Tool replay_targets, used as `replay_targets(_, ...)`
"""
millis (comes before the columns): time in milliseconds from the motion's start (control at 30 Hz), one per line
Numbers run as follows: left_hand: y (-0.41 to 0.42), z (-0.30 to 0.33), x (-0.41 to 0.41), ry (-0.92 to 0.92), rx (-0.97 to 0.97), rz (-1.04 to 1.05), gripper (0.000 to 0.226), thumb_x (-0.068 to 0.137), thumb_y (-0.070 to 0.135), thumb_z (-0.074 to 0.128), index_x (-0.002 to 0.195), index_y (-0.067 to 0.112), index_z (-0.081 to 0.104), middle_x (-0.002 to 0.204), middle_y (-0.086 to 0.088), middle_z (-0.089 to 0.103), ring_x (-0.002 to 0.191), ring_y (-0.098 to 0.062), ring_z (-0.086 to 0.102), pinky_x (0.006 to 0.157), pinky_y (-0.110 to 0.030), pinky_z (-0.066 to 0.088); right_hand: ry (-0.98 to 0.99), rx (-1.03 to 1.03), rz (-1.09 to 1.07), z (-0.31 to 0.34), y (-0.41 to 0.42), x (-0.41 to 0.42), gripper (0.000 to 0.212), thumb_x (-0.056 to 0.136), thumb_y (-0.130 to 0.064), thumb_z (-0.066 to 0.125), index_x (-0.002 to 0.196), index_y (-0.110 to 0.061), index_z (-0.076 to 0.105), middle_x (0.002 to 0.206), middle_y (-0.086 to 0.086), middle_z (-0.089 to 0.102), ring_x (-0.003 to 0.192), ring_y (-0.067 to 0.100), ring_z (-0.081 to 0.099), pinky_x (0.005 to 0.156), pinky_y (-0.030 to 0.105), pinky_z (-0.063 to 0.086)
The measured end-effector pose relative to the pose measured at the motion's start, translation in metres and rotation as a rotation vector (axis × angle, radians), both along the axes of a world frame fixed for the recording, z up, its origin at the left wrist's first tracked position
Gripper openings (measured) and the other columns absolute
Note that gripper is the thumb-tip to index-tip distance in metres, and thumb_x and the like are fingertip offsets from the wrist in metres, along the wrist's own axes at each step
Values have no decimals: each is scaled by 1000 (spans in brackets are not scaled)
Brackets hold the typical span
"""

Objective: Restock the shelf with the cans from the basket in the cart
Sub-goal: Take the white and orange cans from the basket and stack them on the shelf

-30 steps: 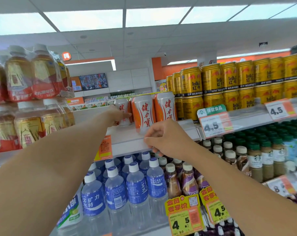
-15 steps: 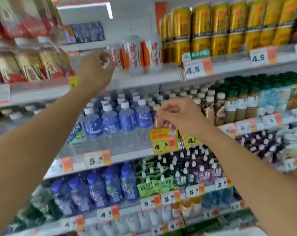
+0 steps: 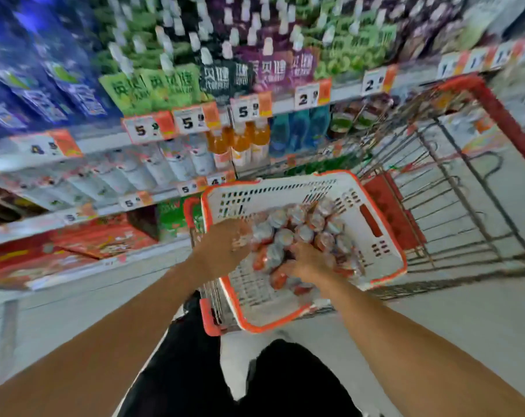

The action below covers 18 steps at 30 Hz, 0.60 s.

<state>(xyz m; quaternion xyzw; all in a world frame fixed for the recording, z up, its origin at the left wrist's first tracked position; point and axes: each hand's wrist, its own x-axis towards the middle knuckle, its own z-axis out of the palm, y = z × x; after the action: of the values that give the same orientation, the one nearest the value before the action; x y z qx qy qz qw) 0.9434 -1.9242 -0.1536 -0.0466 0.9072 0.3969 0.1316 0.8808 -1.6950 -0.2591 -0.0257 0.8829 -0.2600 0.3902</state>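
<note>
1. Cans (image 3: 297, 233) sit piled in white basket (image 3: 378, 236), inside cart (image 3: 465, 188).
2. Our left hand (image 3: 225, 251) and right hand (image 3: 308, 263) both on the pile.
3. Fingers blurred, grip can't tell.

There is a single view, from a camera worn on the person's head, tilted steeply down and forward. It sits close above both forearms, whose fingers (image 3: 288, 267) reach into the basket (image 3: 384, 245) near frame centre. Beyond the fingers lies the cart (image 3: 495, 106); left of them run the shelves (image 3: 105, 142); below them, dark trousers (image 3: 195, 371). Motion blur softens everything.
</note>
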Motion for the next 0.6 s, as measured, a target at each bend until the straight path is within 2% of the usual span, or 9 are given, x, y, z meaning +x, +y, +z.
replay_targets(33,6,-13,3,-8,-44,-48,24,90,27,66,112,19,63,114,1,60,102,-20,59,91,-35,49,20,-23,-30,-15,-4,6,38,82,-35,75,118,-29,65,108,-4,70,95,20,69,65,27,52)
replay_targets(100,9,-29,6,21,-134,-151,23,92,28,60,115,27,59,115,4,59,104,-17,59,93,-35,49,112,11,1,-37,-15,13,34,98,-25,62,131,-19,56,119,5,65,104,22,63,69,24,46)
replay_targets(200,8,-40,10,70,-173,-188,22,92,31,57,112,39,52,115,10,59,105,-14,59,91,-35,51,213,74,154,-63,-33,13,46,91,-36,66,129,-17,48,112,10,63,97,31,64,71,38,52)
replay_targets(300,8,-37,12,112,-105,-112,23,92,20,63,111,33,60,109,14,58,100,-5,56,89,-24,47,228,48,143,-69,-45,15,47,81,-47,66,118,-27,45,106,5,61,89,31,64,71,46,57)
replay_targets(400,9,-33,13,125,-29,-27,23,90,17,67,110,29,63,105,15,61,96,3,56,84,-17,46,201,19,59,-55,-45,14,51,71,-55,76,111,-32,53,97,-6,64,87,23,65,65,37,55)
replay_targets(500,7,-21,14,56,74,66,25,89,19,70,110,30,61,109,14,62,101,1,58,84,-23,52,181,-65,-33,-17,-36,7,44,66,-60,79,91,-33,56,79,-14,61,76,12,62,55,28,44)
replay_targets(533,6,-12,14,23,105,94,29,88,22,72,112,30,59,113,14,62,103,0,58,85,-26,54,179,-120,-78,-2,-32,3,43,66,-58,81,90,-32,56,75,-15,59,73,9,61,54,25,41)
replay_targets(600,-2,13,9,-31,102,90,51,81,31,79,125,30,53,125,13,56,109,-3,54,91,-28,51,228,-234,-134,52,-33,-11,41,68,-54,85,88,-26,62,72,-18,57,72,3,58,55,16,38)
